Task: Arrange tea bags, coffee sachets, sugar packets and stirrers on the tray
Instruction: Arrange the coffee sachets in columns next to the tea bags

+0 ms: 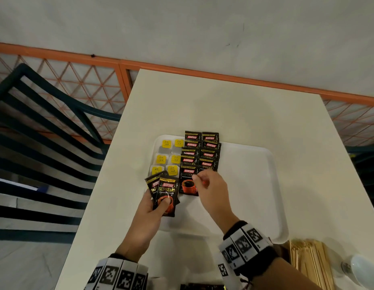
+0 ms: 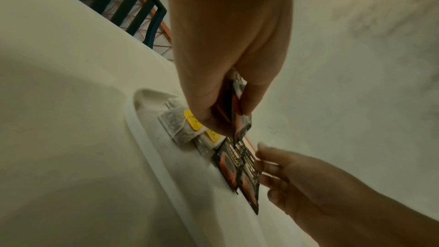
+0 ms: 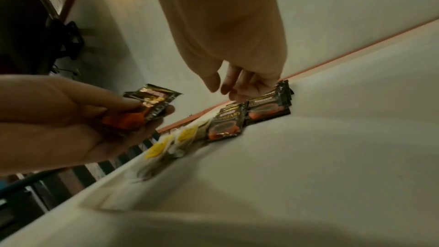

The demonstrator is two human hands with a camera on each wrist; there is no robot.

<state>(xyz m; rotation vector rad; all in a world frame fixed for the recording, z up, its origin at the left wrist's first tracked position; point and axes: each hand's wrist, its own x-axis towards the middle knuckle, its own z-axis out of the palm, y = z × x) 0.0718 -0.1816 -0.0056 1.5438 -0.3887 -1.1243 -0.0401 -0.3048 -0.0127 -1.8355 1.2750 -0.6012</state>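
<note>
A white tray [image 1: 249,191] lies on a white table [image 1: 223,105]. At the tray's left stand two columns of tea bags [image 1: 168,160] with yellow tags. Beside them run two overlapping columns of black coffee sachets [image 1: 200,155]. My left hand [image 1: 161,204] grips a few coffee sachets [image 1: 166,190] fanned above the tray's near-left corner; its thumb presses on the front one [image 2: 240,119]. My right hand [image 1: 200,181] hovers over the nearest sachet of the right column [image 3: 268,109], fingers loosely bent [image 3: 228,89], fingertips at that sachet [image 2: 249,176], holding nothing.
Wooden stirrers [image 1: 309,264] lie in a bundle off the tray's near-right corner, with a glass [image 1: 362,268] beside them. More dark sachets [image 1: 202,287] show at the bottom edge. A dark chair [image 1: 45,143] and an orange mesh railing [image 1: 81,80] stand left of the table.
</note>
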